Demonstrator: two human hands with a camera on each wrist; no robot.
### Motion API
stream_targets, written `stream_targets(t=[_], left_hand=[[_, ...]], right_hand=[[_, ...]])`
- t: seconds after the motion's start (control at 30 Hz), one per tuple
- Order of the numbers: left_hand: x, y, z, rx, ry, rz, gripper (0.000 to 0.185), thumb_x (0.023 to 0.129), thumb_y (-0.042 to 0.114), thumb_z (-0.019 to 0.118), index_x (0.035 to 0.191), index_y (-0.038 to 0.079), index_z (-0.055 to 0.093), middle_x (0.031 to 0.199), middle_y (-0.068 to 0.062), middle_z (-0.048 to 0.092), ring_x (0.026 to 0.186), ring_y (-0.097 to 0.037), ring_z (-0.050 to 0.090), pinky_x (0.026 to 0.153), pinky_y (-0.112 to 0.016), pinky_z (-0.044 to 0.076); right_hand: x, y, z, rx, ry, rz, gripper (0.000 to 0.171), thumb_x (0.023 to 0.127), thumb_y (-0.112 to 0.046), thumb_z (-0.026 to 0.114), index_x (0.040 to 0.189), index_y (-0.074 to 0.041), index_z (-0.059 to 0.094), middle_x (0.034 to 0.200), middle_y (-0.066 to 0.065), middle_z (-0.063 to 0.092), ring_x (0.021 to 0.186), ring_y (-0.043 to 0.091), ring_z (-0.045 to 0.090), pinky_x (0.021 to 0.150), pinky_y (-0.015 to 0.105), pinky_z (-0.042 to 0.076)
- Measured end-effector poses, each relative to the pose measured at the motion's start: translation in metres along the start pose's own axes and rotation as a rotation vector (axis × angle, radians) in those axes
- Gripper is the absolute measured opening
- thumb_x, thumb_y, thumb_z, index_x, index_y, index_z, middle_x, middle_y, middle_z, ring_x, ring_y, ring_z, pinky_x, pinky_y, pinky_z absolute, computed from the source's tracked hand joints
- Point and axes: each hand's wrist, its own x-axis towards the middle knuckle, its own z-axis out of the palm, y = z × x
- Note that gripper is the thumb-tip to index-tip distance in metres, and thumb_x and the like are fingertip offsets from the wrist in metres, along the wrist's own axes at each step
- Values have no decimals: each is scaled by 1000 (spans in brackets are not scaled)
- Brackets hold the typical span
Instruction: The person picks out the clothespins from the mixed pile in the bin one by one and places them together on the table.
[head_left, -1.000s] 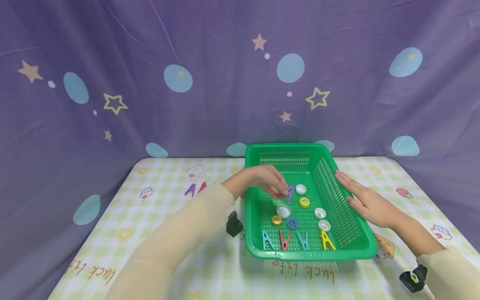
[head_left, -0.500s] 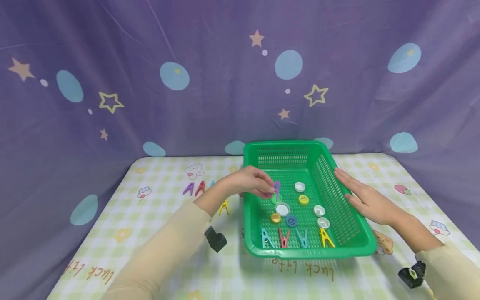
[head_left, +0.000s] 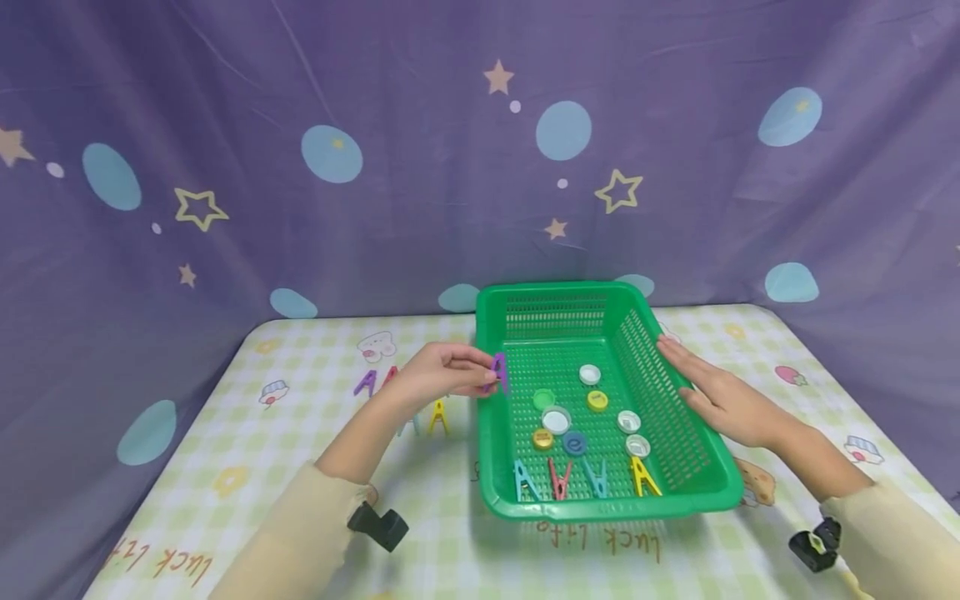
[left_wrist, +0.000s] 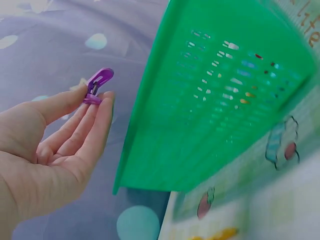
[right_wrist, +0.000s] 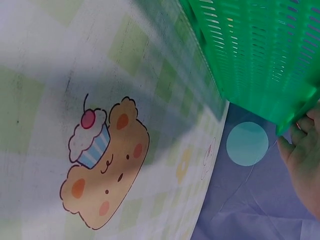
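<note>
My left hand (head_left: 435,375) pinches a purple clothespin (head_left: 499,372) between thumb and fingertips, right at the left rim of the green basket (head_left: 611,508). In the left wrist view the purple clothespin (left_wrist: 98,87) stands up from the fingertips, beside the basket's outer wall (left_wrist: 165,145). My right hand (head_left: 731,404) rests on the basket's right rim with its fingers straight. Inside the basket, a row of clothespins, such as a red one (head_left: 559,481) and a yellow one (head_left: 643,477), lies near the front. Several bottle caps, among them a blue cap (head_left: 574,442) and a green cap (head_left: 543,400), lie behind them.
Left of the basket, on the checked tablecloth (head_left: 247,442), lie more clothespins: a purple one (head_left: 365,383), a yellow one (head_left: 438,417), a blue one and a red one partly behind the left hand. A purple curtain (head_left: 450,208) hangs behind the table.
My left hand has moved left, carrying the purple clothespin from over the caps to the basket's left rim. The right hand stays on the right rim. The head view has shifted slightly.
</note>
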Motion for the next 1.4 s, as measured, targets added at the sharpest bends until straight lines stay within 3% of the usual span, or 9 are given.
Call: stream_targets(t=[0.4,0.73,1.07,1.23,1.4], left_hand=[[-33,-27,-47,49,76,18,43,90,18,68,124,-6,58,111,-10,72,96,-13,71,93,-34,56],[-56,-51,-82,71,191,-56,53,89,21,69,129,-10,52,106,-2,74,92,-8,72,89,-26,57],[-71,-77,-114,12,260,-90,55,91,14,66,133,-15,46,98,8,72,87,-2,71,86,-24,58],[-77,-88,-124,58,283,-142,55,91,17,67,131,-15,47,100,2,75,87,-4,71,86,-25,58],[-77,-99,-130,82,291,-132,54,90,14,67,129,-18,47,107,-9,73,86,-4,71,86,-27,58]], right_hand=[[0,0,0,4,-11,6,60,99,-13,46,153,-5,21,159,20,22,147,-3,7,106,-6,4],[2,4,-1,6,-18,15,61,99,-14,46,153,-6,19,160,19,21,149,1,8,106,-6,4],[1,2,-2,9,-14,19,60,99,-14,45,153,-6,19,160,19,20,149,1,8,106,-6,3],[0,1,-1,26,-19,12,60,100,-13,44,153,-6,19,160,19,20,149,3,7,107,-6,3],[0,2,0,22,-8,3,59,99,-13,44,153,-4,20,159,21,22,149,3,8,107,-5,4]])
